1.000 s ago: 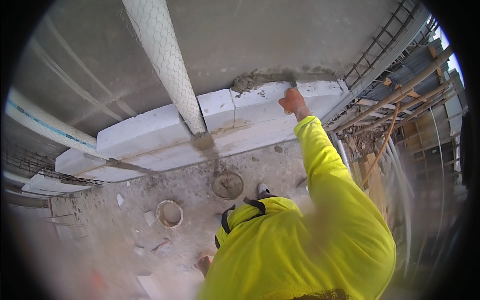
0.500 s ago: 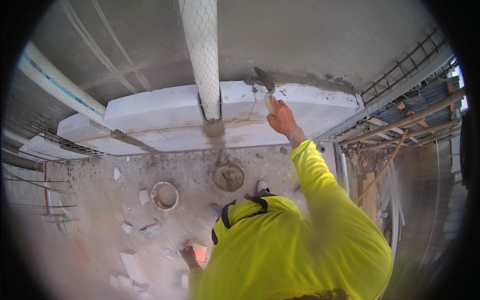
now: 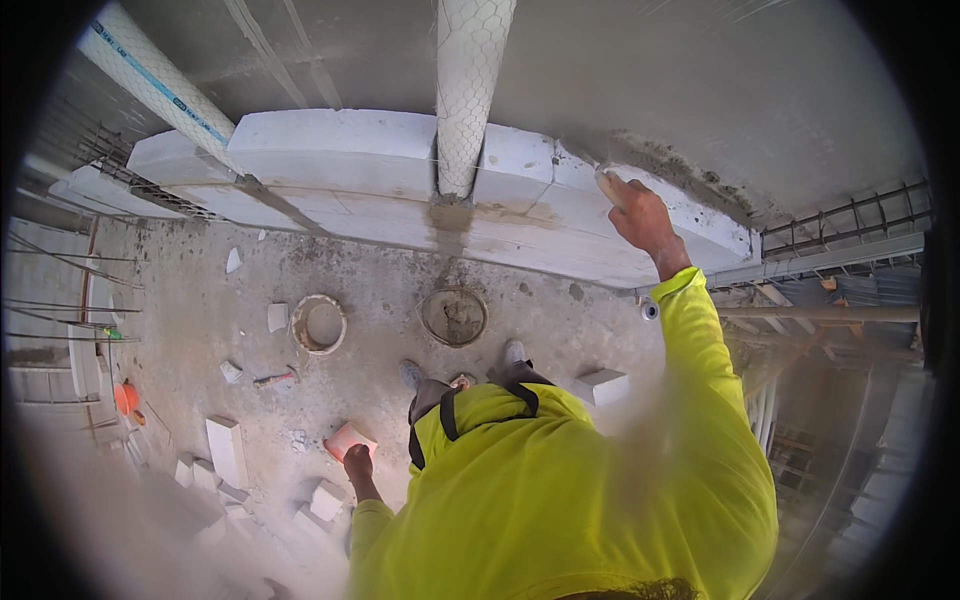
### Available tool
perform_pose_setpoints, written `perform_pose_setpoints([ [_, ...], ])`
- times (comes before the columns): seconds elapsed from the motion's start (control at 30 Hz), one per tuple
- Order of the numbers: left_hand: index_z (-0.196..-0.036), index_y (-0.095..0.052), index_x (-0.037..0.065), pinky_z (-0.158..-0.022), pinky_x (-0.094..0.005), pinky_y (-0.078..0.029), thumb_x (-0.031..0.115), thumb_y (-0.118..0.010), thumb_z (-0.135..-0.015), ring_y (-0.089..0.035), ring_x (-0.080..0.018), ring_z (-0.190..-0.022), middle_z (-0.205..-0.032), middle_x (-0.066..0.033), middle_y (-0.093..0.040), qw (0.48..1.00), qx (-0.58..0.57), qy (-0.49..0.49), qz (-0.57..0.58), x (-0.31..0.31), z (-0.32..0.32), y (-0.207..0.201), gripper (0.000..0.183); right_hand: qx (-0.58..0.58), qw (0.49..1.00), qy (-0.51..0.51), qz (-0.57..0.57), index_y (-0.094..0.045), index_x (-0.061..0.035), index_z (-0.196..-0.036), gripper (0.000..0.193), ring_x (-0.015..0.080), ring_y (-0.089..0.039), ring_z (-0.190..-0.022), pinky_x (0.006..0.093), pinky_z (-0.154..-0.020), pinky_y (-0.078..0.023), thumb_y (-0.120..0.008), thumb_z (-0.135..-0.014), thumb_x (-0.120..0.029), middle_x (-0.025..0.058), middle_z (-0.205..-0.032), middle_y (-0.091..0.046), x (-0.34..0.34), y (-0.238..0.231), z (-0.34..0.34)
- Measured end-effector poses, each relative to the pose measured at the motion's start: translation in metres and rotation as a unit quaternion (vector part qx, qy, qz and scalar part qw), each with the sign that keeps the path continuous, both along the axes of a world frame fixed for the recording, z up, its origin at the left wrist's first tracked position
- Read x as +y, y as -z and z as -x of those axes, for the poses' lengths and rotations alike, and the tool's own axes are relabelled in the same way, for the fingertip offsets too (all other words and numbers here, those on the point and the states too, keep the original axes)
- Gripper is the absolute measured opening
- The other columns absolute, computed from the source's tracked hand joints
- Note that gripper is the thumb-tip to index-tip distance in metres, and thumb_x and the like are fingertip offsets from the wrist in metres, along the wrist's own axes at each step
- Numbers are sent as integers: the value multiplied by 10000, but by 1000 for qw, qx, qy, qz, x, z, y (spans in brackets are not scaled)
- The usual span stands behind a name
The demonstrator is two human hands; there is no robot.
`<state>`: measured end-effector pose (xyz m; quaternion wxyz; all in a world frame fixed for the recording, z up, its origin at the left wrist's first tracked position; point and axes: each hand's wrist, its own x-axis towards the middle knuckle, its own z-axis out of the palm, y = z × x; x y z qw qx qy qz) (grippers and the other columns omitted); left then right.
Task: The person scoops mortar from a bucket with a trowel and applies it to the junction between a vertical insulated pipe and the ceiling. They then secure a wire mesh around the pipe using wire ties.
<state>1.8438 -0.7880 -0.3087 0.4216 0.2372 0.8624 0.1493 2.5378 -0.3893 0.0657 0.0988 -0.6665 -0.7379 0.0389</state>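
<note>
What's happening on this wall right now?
A person in a yellow long-sleeved top stands at a low wall of white blocks. The right hand is up at the wall's top edge, pressing a trowel against grey mortar there. The left hand hangs low, holding a small pinkish board. Two round pans sit on the dusty floor among broken block pieces.

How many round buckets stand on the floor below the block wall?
2. A pale-rimmed bucket stands left of the person's feet; a mortar-filled bucket sits directly under the mesh-wrapped pipe. The person's body may hide others.
</note>
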Motion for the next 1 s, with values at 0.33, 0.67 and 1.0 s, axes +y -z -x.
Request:
perform_pose_setpoints([
  [0.33,-1140,-698,4,-920,-396,-524,247,-622,-829,-689,-343,-1034,-1070,-238,-710,998,-6,44,39,-15,-86,-20,402,228,952,-48,199,-487,-15,-1352,496,431,-647,-982,434,-873,-518,-618,-884,-110,240,-1120,-641,-102,92,106],
  [0.67,-1438,-443,92,-1045,-492,-431,347,-720,-789,-440,-366,-1323,-1430,-167,-464,948,48,234,209,80,-210,38,750,-44,880,0,473,-527,-59,-1183,354,444,-644,-1034,536,-904,-515,-593,-918,-283,210,-1133,-635,-94,533,154],
  [1.0,-1417,-471,127,-1054,-498,-427,306,-732,-753,-442,-350,-1326,-1424,-121,-473,944,44,202,256,72,-194,51,735,248,865,82,427,-668,-30,-1057,319,272,-671,-695,386,-639,-537,-658,-873,-291,135,-758,-665,-123,730,220],
])
